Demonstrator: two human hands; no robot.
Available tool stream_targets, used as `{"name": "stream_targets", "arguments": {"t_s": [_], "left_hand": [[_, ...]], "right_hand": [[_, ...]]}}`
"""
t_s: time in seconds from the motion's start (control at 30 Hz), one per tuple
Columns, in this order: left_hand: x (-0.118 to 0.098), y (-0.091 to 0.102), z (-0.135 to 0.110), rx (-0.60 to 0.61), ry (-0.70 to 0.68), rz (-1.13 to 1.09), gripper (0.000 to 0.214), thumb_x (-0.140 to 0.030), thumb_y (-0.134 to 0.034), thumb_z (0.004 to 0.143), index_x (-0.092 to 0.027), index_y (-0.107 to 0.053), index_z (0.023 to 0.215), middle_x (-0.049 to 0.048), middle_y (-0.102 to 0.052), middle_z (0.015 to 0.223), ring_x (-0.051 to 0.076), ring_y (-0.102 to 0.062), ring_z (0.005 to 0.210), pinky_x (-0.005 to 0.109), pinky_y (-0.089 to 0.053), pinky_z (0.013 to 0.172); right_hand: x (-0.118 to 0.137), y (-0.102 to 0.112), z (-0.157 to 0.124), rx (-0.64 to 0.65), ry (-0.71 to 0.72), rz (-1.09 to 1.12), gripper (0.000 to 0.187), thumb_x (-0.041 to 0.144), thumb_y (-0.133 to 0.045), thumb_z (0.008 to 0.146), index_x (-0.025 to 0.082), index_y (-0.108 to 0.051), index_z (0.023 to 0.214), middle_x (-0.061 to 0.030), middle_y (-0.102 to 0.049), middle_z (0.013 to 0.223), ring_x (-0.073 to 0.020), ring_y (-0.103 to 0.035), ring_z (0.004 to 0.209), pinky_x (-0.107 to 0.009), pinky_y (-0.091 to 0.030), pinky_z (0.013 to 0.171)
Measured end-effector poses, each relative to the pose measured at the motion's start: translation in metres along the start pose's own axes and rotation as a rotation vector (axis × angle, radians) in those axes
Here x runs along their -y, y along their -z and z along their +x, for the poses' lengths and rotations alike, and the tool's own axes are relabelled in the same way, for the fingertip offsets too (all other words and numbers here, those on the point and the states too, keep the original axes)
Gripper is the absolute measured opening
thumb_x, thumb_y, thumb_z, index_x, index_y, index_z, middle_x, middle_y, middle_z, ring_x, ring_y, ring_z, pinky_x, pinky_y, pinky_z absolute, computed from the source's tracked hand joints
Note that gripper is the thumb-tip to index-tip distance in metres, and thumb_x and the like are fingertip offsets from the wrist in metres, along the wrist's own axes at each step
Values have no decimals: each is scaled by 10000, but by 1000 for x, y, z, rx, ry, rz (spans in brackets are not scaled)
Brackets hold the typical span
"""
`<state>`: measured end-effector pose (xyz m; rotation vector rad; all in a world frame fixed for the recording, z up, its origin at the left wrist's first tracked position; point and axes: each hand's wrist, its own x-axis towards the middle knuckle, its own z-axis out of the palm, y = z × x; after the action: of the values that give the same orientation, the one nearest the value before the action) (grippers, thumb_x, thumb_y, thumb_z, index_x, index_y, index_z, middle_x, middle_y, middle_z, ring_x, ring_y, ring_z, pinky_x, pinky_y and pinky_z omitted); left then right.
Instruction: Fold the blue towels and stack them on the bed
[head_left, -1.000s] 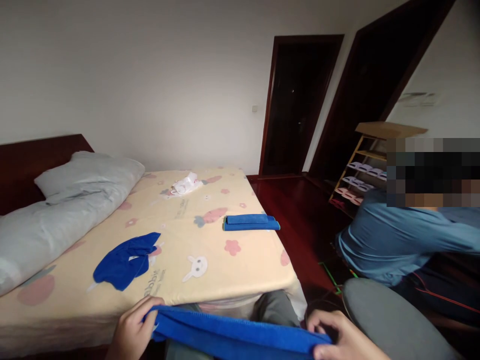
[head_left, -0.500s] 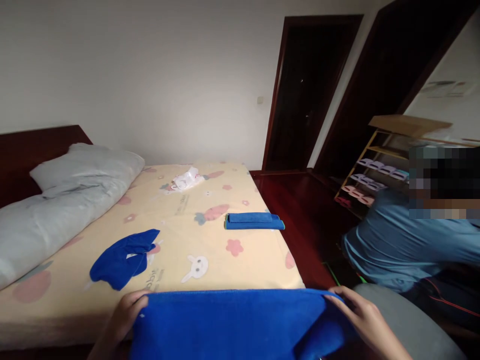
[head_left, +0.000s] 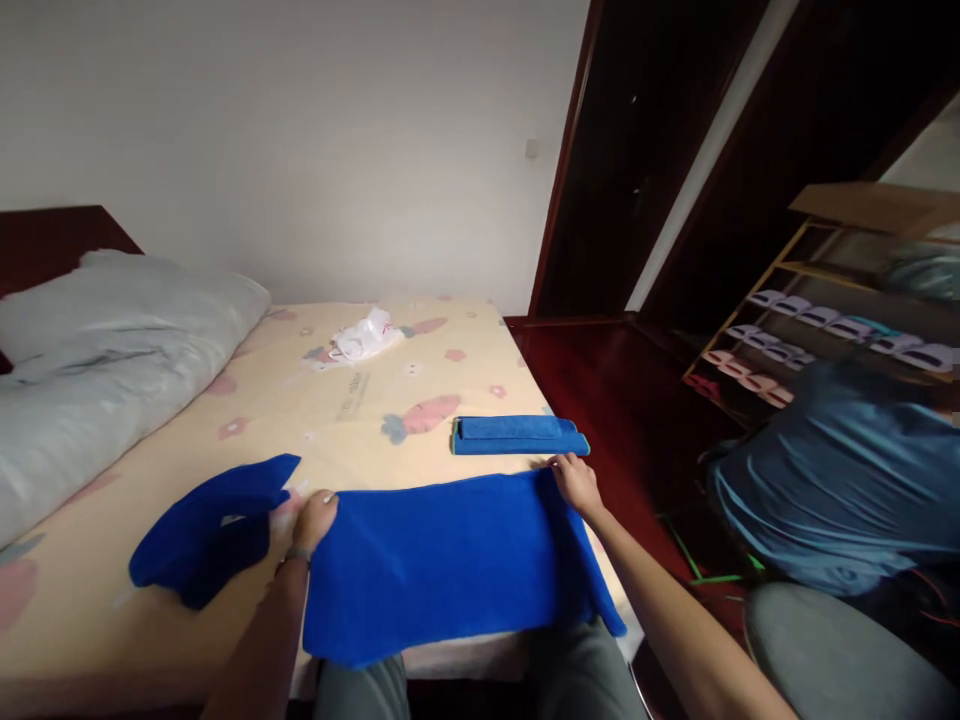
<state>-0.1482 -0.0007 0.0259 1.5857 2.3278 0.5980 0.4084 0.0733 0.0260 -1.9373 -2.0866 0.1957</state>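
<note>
A wide blue cloth (head_left: 442, 560) is stretched between my hands, its far edge on the bed and its near part hanging over the bed's front edge. My left hand (head_left: 317, 516) is closed on its far left corner. At the far right corner, my right hand (head_left: 576, 482) pinches the cloth, with the right side folding downward. Just beyond it lies a folded blue towel (head_left: 517, 435) with a green-edged border. A second, crumpled blue cloth (head_left: 202, 530) rests left of my left hand, a small white tag showing on it.
The bed (head_left: 352, 430) has a patterned sheet. On it are a white plastic bag (head_left: 366, 335) and a grey quilt (head_left: 150, 340). At right are a person in a blue shirt (head_left: 840, 470), a grey round seat (head_left: 832, 650) and a shoe rack (head_left: 825, 270) with slippers.
Both hands have moved forward with the blue cloth, from in front of the bed onto it. The view has tipped down and shifted, bringing my legs into sight.
</note>
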Motion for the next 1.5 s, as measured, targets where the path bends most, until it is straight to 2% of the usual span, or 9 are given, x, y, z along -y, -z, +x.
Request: {"name": "stream_targets", "arguments": {"t_s": [0.23, 0.4, 0.5, 0.7, 0.83, 0.93, 1.07, 1.3, 1.5], "left_hand": [[26, -50, -21, -162, -14, -86, 349, -445, -424, 924, -196, -626, 1060, 105, -697, 1142, 254, -633, 1094, 337, -473, 958], [21, -31, -16, -198, 124, -24, 395, -452, -379, 970, -203, -637, 1138, 104, -709, 1099, 277, -658, 991, 356, -489, 866], [4, -13, 3, -253, 32, 30, 407, -434, -366, 983, -189, -622, 1183, 114, -687, 1173, 284, -636, 1053, 350, -471, 889], [-42, -13, 23, -269, 34, 125, 503, -453, -366, 981, -104, -524, 1307, 181, -669, 1182, 306, -631, 1063, 366, -467, 882], [-33, -31, -31, -292, 148, 289, 603, -528, -380, 953, -55, -530, 1296, 231, -663, 1115, 364, -628, 1036, 440, -465, 872], [2, -40, -95, -332, 232, 272, 634, -582, -377, 934, -87, -536, 1297, 208, -671, 1114, 358, -642, 1022, 434, -476, 861], [46, -41, -160, -201, 349, 110, 564, -569, -383, 911, -137, -562, 1227, 177, -690, 1070, 354, -673, 954, 436, -504, 809], [54, -4, -165, -256, 542, -293, 531, -526, -467, 853, -182, -524, 1253, 51, -689, 776, 301, -702, 814, 427, -537, 789], [53, -1, -184, -282, 401, -241, 342, -468, -434, 825, -227, -572, 1025, 100, -690, 1012, 314, -677, 1000, 427, -533, 867]], "right_hand": [[-36, -50, -18, 71, -305, -12, 460, 531, -454, 959, 224, -574, 1280, -162, -536, 1292, -346, -533, 1165, -445, -432, 916], [-58, -34, -2, 67, -313, 237, 340, 466, -432, 975, 183, -583, 1087, -144, -634, 1116, -259, -634, 981, -333, -449, 838], [-64, -17, 15, -22, -346, 352, 352, 520, -439, 962, 214, -527, 1112, -99, -681, 978, -254, -661, 884, -326, -448, 784], [-60, -19, 26, -107, -466, 418, 471, 491, -506, 907, 172, -488, 1253, -180, -660, 1184, -289, -657, 1042, -357, -475, 857], [-72, -40, -27, -55, -482, 379, 587, 571, -543, 851, 146, -533, 1257, -202, -633, 1259, -331, -619, 1146, -412, -475, 925], [-86, -51, -91, -10, -521, 422, 649, 687, -494, 832, 164, -575, 1208, -182, -687, 1155, -337, -657, 1083, -415, -500, 885], [-89, -50, -153, 45, -610, 515, 624, 771, -514, 753, 193, -644, 949, -124, -733, 861, -330, -707, 845, -386, -526, 732], [-76, -29, -169, -166, -634, 881, 624, 748, -601, 643, 162, -657, 849, -40, -675, 641, -221, -639, 590, -296, -490, 521], [-84, -41, -183, -213, -641, 900, 642, 744, -584, 589, 163, -667, 850, -70, -698, 694, -236, -650, 608, -313, -502, 508]]}}
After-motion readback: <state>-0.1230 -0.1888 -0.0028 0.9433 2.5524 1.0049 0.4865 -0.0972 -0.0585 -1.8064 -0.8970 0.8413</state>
